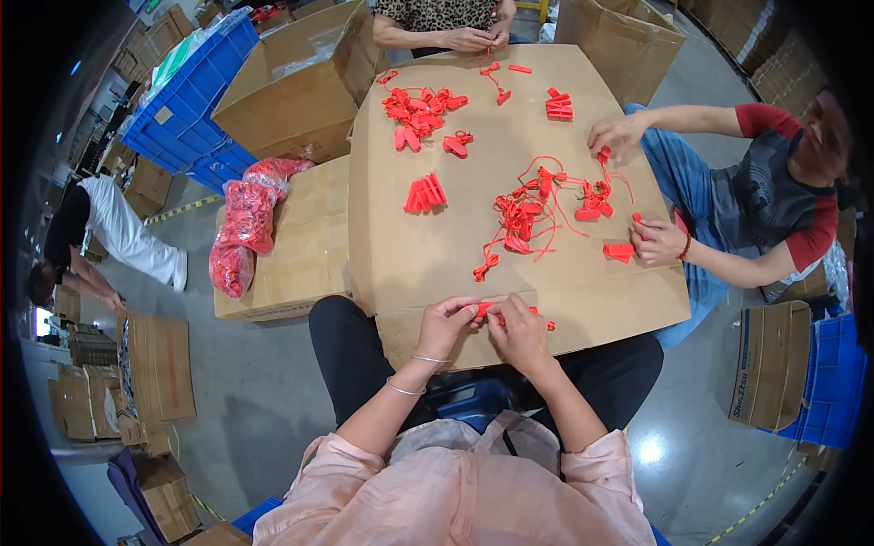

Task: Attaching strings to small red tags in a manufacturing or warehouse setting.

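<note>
At the worktop (391, 255)'s near edge, the left hand (446, 328) and right hand (520, 331) grip a red piece (485, 309) between their fingertips. A corded tangle (521, 218) lies mid-worktop; a red heap (419, 114) lies near the far left corner.

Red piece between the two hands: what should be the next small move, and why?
Perhaps ease the right hand slightly outward to uncover the red piece: both hands cover part of it. The left hand pinches it, so it would likely stay steady. Whether it joins the red bit beyond the right hand cannot be told.
</note>
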{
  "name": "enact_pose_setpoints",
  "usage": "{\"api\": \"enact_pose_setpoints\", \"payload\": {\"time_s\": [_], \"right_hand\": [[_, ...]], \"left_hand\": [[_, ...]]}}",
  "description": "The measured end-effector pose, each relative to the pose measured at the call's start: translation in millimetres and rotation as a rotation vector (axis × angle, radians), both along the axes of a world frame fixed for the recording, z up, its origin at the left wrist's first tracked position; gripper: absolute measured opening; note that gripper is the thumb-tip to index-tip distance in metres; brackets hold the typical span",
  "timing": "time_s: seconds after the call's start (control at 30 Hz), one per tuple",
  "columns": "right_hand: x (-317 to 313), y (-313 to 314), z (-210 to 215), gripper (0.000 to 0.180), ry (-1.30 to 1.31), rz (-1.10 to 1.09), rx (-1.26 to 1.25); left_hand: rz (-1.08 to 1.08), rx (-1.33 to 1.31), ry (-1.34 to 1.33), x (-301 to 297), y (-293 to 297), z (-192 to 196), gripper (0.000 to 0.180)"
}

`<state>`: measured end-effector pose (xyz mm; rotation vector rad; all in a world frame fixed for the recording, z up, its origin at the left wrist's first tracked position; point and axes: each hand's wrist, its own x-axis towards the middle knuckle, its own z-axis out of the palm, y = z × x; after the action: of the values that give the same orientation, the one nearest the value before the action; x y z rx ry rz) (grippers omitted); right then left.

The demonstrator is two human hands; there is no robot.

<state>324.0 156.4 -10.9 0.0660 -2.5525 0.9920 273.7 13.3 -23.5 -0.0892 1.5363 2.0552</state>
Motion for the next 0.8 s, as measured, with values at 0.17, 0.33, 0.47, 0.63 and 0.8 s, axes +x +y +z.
{"api": "enact_pose_setpoints", "payload": {"time_s": [0.17,0.33,0.47,0.63,0.8], "right_hand": [[2.5,-2.0,0.6,0.008,0.01,-0.037,0.028],[4.0,-2.1,-2.5,0.007,0.017,-0.042,-0.001],[5.8,0.1,0.9,0.005,0.034,0.01,-0.032],[6.6,1.4,3.7,0.005,-0.065,-0.017,-0.178],[2.8,2.4,-6.5,0.005,-0.177,-0.06,-0.322]], "left_hand": [[0.014,-0.018,0.016,0.9,0.6,2.0,0.02],[0.012,-0.004,0.016,3.6,1.6,-2.7,0.02],[0.014,0.009,0.01,3.7,-0.4,-5.8,0.019],[0.0,0.015,0.019,4.0,0.6,-5.8,0.02],[-0.023,0.009,0.055,3.8,0.7,-4.8,0.02]]}}
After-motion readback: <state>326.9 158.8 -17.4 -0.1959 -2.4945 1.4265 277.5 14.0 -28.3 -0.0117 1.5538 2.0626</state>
